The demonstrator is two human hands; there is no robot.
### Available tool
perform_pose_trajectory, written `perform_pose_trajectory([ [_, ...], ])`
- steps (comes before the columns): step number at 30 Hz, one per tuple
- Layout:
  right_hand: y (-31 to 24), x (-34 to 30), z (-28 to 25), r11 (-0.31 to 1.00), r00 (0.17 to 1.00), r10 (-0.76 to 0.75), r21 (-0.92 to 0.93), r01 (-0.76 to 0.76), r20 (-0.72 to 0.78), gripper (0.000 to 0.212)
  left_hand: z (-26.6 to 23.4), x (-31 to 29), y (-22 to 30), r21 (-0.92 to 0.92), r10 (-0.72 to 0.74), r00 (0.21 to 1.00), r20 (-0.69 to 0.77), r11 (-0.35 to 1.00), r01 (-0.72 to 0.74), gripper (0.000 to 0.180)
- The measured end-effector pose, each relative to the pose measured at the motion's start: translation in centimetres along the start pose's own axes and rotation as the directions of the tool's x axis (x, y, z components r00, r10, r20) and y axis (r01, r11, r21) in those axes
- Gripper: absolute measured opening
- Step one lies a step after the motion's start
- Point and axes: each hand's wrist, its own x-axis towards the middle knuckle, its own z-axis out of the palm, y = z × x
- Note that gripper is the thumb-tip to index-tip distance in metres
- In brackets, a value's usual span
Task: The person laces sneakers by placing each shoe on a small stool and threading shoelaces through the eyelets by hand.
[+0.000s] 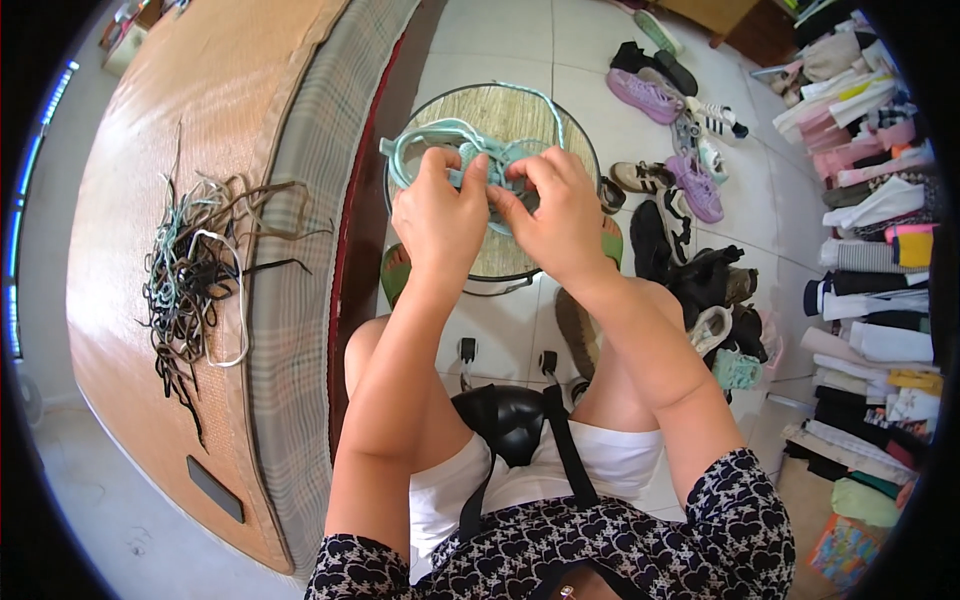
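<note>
A mint-green shoe (428,138) rests on a round wood-grain stool (500,262) in front of me, largely covered by my fingers. My left hand (437,215) is closed on its left part, with thumb and index finger near the lacing. At its right side my right hand (555,205) is closed too, thumb and fingers pinching at the lacing; the exact strand between the fingertips is hidden. A light blue-green shoelace (552,104) runs from the shoe along the stool's far right rim.
A tangled heap of shoelaces (195,270) and a dark phone-like slab (215,488) lie on the mat-covered bed (120,330) to my left. Several shoes (645,95) cover the tiled floor on the right. Folded clothes (880,255) line the far right.
</note>
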Motion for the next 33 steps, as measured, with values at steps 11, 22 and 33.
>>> perform_pose_trajectory([
  [11,1.7,0.7,0.0,0.915,0.956,0.221,0.298,-0.272,0.195,0.011,-0.2,0.2,-0.1,0.307,0.358,0.932,-0.062,0.895,-0.323,0.025],
  [22,2.1,2.1,-3.7,0.853,0.737,-0.475,0.456,0.253,0.481,0.026,0.0,1.8,-0.7,0.318,0.274,0.961,0.038,0.908,-0.272,0.024],
  [33,2.0,1.2,-1.0,0.974,0.979,-0.156,-0.145,0.174,0.129,0.026,1.0,0.4,0.3,0.402,0.328,0.939,-0.098,0.877,-0.264,0.029],
])
